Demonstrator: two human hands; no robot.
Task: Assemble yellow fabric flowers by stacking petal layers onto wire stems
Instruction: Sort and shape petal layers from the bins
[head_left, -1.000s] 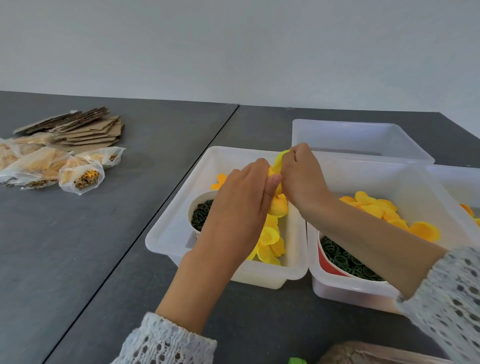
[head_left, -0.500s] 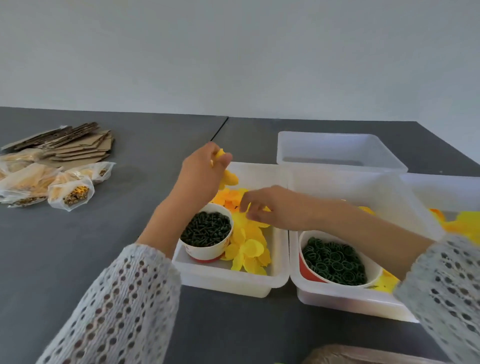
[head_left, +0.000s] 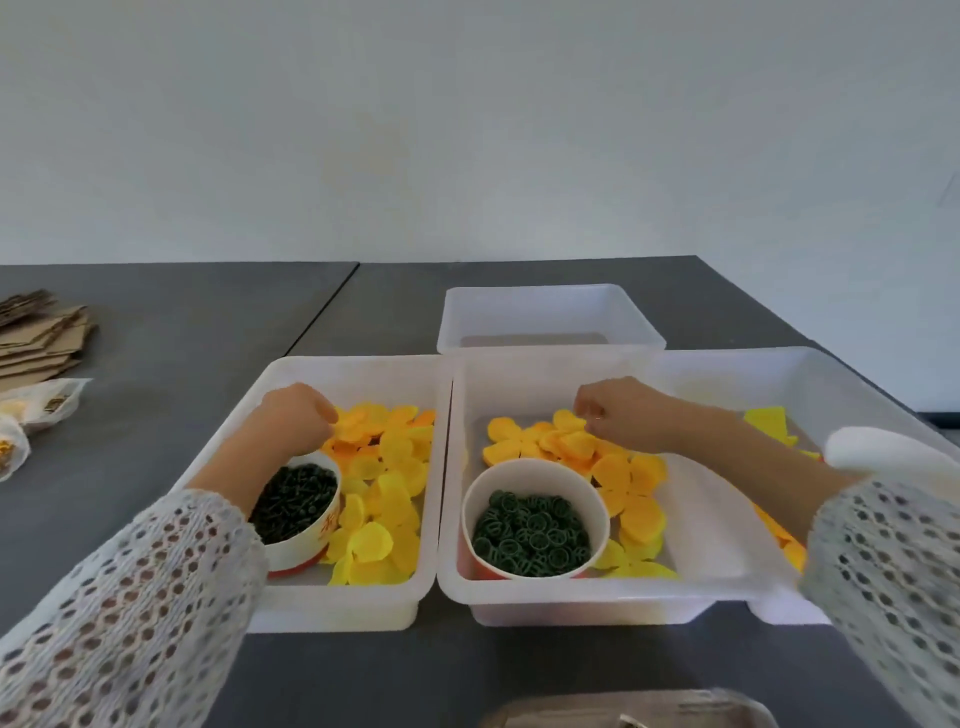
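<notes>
Table (head_left: 171, 332) dark grey (pale wall behind); left hand (head_left: 293, 418) and right hand (head_left: 621, 413), fingers curled, grip unclear.

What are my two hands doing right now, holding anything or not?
Left hand: fingers curled down onto the orange petals in the left bin; a grip cannot be told.
Right hand: fingers curled over the orange petals in the right bin; cannot tell.
</notes>
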